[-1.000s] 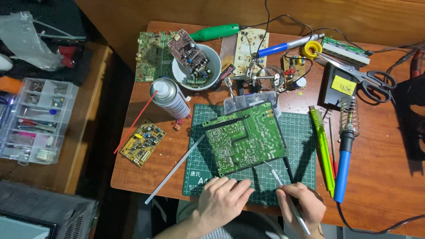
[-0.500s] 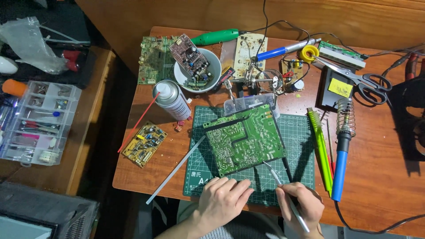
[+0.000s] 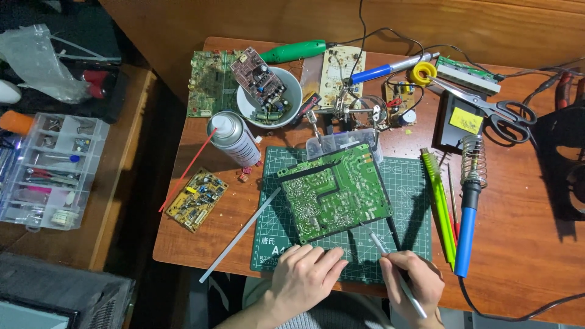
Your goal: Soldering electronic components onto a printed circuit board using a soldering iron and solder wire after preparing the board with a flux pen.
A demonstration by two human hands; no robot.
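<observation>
Hands at frame bottom: left hand (image 3: 303,277) flat on green cutting mat (image 3: 409,183), right hand (image 3: 413,285) gripping a thin, possibly metal, tool (image 3: 390,263).

Reddish-brown wooden table (image 3: 536,256) filling the middle and 3 o'clock side, grain running across. At 12 o'clock, a wooden wall panel (image 3: 244,18), warm brown. At 9 o'clock, a lower wooden side table (image 3: 131,152), paler. Toward 7 o'clock, dark floor (image 3: 152,292) in shadow. Even overhead light, short shadows.
</observation>
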